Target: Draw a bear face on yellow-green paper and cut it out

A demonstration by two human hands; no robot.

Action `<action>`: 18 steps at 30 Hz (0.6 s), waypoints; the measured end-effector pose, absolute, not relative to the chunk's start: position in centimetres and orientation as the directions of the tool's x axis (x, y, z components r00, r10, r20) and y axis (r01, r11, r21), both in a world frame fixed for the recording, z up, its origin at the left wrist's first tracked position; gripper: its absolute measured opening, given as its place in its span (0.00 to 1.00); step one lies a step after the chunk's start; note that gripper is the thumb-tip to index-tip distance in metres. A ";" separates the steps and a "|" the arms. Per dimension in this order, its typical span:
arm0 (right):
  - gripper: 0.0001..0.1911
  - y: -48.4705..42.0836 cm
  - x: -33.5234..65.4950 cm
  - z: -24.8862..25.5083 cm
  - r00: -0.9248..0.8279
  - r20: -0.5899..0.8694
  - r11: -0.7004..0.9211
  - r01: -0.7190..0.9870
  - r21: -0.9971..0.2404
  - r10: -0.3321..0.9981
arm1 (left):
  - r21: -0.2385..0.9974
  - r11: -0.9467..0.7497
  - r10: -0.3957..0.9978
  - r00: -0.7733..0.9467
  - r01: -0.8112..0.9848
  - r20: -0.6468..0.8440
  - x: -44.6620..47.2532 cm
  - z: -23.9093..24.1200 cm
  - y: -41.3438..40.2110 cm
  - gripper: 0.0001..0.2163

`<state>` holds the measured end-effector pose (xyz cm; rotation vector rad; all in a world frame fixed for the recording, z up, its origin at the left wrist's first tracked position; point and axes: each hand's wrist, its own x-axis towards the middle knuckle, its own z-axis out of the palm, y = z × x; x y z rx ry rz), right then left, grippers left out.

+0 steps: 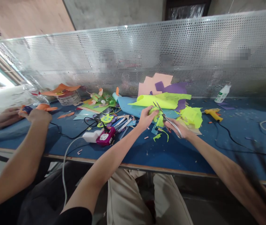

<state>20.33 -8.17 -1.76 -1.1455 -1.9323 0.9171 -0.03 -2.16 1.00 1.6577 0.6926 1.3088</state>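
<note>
My left hand (145, 118) grips a small lime-green foam piece (155, 113) over the middle of the table. In my right hand (177, 128) is a pair of scissors (174, 125), its blades parted and pointing up and away, right beside the foam piece. Below the hands lie thin green offcuts (157, 137). Just behind them rest a rolled lime-green sheet (161, 100) and a blue sheet (129, 106). A crumpled lime-green sheet (191, 117) sits to the right of the scissors.
A purple power adapter (106, 136) with a white plug and cable stands left of my arm. At right are a yellow glue gun (214, 114) and a white bottle (223, 93). A co-worker's hands (38, 116) hold an orange item at far left. A perforated metal screen (128, 62) backs the table.
</note>
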 end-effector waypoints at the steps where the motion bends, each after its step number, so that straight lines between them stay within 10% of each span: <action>1: 0.28 -8.2 20.3 -1.7 -0.358 0.208 0.355 0.417 -0.837 0.910 | 0.887 -0.451 0.841 0.288 -0.093 0.458 0.0 1.0 -2.1 0.14; 18: 0.25 -8.6 19.9 -1.3 -0.342 0.263 0.395 0.413 -0.821 0.902 | 0.832 -0.553 0.794 0.284 -0.031 0.538 -0.4 1.1 -2.2 0.17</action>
